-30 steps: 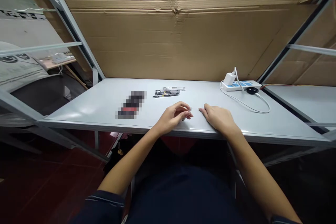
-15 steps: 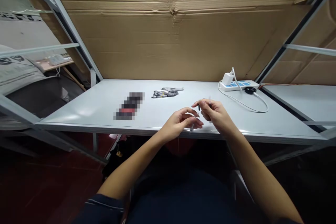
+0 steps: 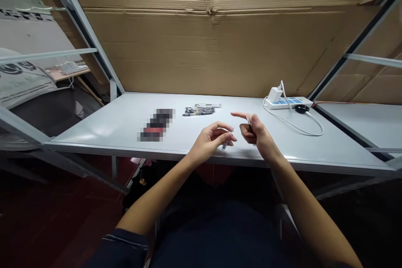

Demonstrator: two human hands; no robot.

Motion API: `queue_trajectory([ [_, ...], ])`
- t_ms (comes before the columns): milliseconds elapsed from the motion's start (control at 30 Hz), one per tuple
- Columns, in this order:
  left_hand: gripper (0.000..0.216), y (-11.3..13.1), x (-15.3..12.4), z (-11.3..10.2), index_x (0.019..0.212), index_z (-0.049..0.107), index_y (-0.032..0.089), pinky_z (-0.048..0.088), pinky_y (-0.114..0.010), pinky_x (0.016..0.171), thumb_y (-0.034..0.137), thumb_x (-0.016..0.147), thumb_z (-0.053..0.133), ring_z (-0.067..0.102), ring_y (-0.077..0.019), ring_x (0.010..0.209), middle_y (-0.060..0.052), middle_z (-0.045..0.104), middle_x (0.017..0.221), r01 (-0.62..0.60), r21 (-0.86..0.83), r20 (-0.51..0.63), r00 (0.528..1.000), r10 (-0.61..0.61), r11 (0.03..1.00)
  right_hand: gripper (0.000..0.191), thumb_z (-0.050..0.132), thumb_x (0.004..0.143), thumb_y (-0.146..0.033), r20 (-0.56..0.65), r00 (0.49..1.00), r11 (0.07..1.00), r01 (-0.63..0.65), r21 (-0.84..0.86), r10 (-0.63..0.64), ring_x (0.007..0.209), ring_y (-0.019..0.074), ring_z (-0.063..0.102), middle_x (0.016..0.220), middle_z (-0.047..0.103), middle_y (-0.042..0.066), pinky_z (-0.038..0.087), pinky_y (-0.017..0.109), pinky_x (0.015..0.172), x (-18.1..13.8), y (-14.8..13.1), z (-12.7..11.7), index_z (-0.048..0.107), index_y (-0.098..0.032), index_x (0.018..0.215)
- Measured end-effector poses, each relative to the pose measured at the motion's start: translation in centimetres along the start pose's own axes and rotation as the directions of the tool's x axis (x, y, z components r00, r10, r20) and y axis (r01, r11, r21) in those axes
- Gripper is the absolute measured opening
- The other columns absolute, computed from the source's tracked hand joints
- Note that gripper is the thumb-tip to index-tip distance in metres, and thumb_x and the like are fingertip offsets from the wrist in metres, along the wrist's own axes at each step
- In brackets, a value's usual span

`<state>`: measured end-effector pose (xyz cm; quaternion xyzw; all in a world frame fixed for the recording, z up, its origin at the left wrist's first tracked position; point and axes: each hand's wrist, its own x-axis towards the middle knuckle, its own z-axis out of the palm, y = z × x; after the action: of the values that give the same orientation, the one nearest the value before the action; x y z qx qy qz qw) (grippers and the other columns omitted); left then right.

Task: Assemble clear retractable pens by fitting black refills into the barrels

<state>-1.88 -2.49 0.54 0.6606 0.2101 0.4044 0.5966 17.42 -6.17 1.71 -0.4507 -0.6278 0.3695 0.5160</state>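
Observation:
Above the front part of the white table (image 3: 103, 127), my left hand (image 3: 212, 138) pinches a slim clear pen part (image 3: 225, 145) between thumb and fingers. It slants down below the fingertips, and its middle is hidden. To the right, my right hand (image 3: 260, 134) has its index finger stretched out toward the left. Its thumb and curled fingers close on a thin clear and dark pen part (image 3: 248, 120), mostly covered by the fingers. The two hands are apart. Farther back lies a bunch of several pens (image 3: 199, 111), mostly black and clear.
A blurred dark and red patch (image 3: 156, 125) covers something on the table's left. At the back right a white power strip (image 3: 292, 102) carries a charger (image 3: 274, 94) and a black plug (image 3: 302, 109), with a looping white cable. Cardboard (image 3: 201, 50) and metal posts enclose the table.
My hands have drawn slightly apart, the left one shifting left. My right index finger has straightened, and the small black piece seen at its tip no longer shows there.

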Motion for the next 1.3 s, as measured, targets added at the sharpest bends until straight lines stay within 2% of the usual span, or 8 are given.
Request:
queue_trajectory([
  [267, 0.020, 0.5, 0.3, -1.6, 0.098, 0.075, 0.018, 0.054, -0.032, 0.083, 0.037, 0.092, 0.072, 0.070, -0.0192, 0.089, -0.006, 0.077, 0.100, -0.129, 0.446, -0.064, 0.982, 0.176, 0.885, 0.052, 0.036, 0.104, -0.055, 0.121, 0.992, 0.869, 0.089, -0.488, -0.033, 0.084, 0.0256, 0.062, 0.087, 0.071, 0.006, 0.047, 0.037, 0.082, -0.2, -0.4, -1.2, 0.078, -0.024, 0.106],
  [467, 0.020, -0.2, 0.5, -1.8, 0.099, 0.075, 0.019, 0.053, -0.031, 0.080, 0.038, 0.093, 0.071, 0.069, -0.0189, 0.087, -0.004, 0.077, 0.097, -0.110, 0.495, -0.035, 0.989, 0.147, 0.862, 0.049, 0.035, 0.106, -0.048, 0.170, 0.985, 0.730, 0.136, -0.670, -0.028, 0.071, 0.0221, 0.061, 0.080, 0.073, 0.005, 0.039, 0.033, 0.067, 0.1, -0.1, -1.1, 0.071, -0.022, 0.084],
  [600, 0.020, -0.1, 0.4, -1.8, 0.099, 0.075, 0.020, 0.053, -0.031, 0.080, 0.038, 0.094, 0.069, 0.069, -0.0195, 0.087, -0.004, 0.078, 0.098, -0.123, 0.571, 0.004, 0.989, 0.147, 0.812, 0.049, 0.035, 0.107, -0.046, 0.194, 0.980, 0.629, 0.172, -0.758, -0.034, 0.072, 0.0222, 0.061, 0.081, 0.070, 0.006, 0.039, 0.033, 0.067, 0.0, 0.0, -1.1, 0.074, -0.022, 0.088],
  [667, 0.018, -0.1, 0.3, -1.8, 0.100, 0.075, 0.021, 0.053, -0.032, 0.081, 0.036, 0.096, 0.067, 0.070, -0.0203, 0.088, -0.004, 0.079, 0.099, -0.147, 0.629, 0.041, 0.987, 0.156, 0.764, 0.050, 0.031, 0.107, -0.044, 0.202, 0.978, 0.593, 0.192, -0.782, -0.050, 0.075, 0.0233, 0.062, 0.090, 0.069, 0.008, 0.044, 0.034, 0.072, -0.2, 0.0, -0.8, 0.076, -0.023, 0.105],
  [767, 0.015, -0.3, 0.2, -1.7, 0.098, 0.075, 0.021, 0.054, -0.033, 0.082, 0.032, 0.097, 0.064, 0.072, -0.0214, 0.089, -0.005, 0.080, 0.100, -0.172, 0.686, 0.066, 0.982, 0.175, 0.707, 0.050, 0.030, 0.106, -0.037, 0.233, 0.966, 0.635, 0.250, -0.731, -0.111, 0.082, 0.0235, 0.062, 0.113, 0.063, 0.010, 0.051, 0.037, 0.081, -0.3, 0.3, 0.1, 0.053, -0.024, 0.148],
  [833, 0.015, -0.6, 0.2, -1.8, 0.098, 0.075, 0.020, 0.054, -0.032, 0.081, 0.029, 0.097, 0.064, 0.073, -0.0213, 0.086, -0.005, 0.080, 0.098, -0.173, 0.708, 0.070, 0.982, 0.176, 0.684, 0.056, 0.034, 0.103, -0.031, 0.287, 0.942, 0.718, 0.323, -0.617, -0.177, 0.093, 0.0243, 0.062, 0.127, 0.056, 0.012, 0.053, 0.040, 0.089, -0.2, 0.9, 0.9, 0.035, -0.025, 0.159],
  [1000, 0.014, -1.2, 0.2, -2.1, 0.098, 0.076, 0.020, 0.054, -0.033, 0.080, 0.026, 0.096, 0.063, 0.073, -0.0225, 0.084, -0.006, 0.080, 0.098, -0.164, 0.784, 0.076, 0.983, 0.169, 0.599, 0.050, 0.035, 0.105, -0.034, 0.286, 0.932, 0.886, 0.315, -0.340, -0.222, 0.127, 0.0268, 0.052, 0.146, 0.040, 0.015, 0.047, 0.048, 0.109, 0.0, 2.4, 2.1, 0.034, -0.026, 0.154],
  [1300, 0.027, -2.2, 0.4, -1.1, 0.118, 0.076, 0.029, 0.054, -0.033, 0.086, 0.024, 0.099, 0.057, 0.071, -0.0231, 0.097, -0.006, 0.076, 0.112, -0.211, 0.881, 0.162, 0.975, 0.149, 0.424, 0.049, 0.031, 0.102, -0.039, 0.116, 0.993, 1.000, -0.026, 0.014, 0.025, 0.130, 0.0235, 0.059, 0.146, 0.047, 0.012, 0.047, 0.047, 0.111, 1.5, 4.8, 0.8, 0.028, -0.031, 0.151],
])
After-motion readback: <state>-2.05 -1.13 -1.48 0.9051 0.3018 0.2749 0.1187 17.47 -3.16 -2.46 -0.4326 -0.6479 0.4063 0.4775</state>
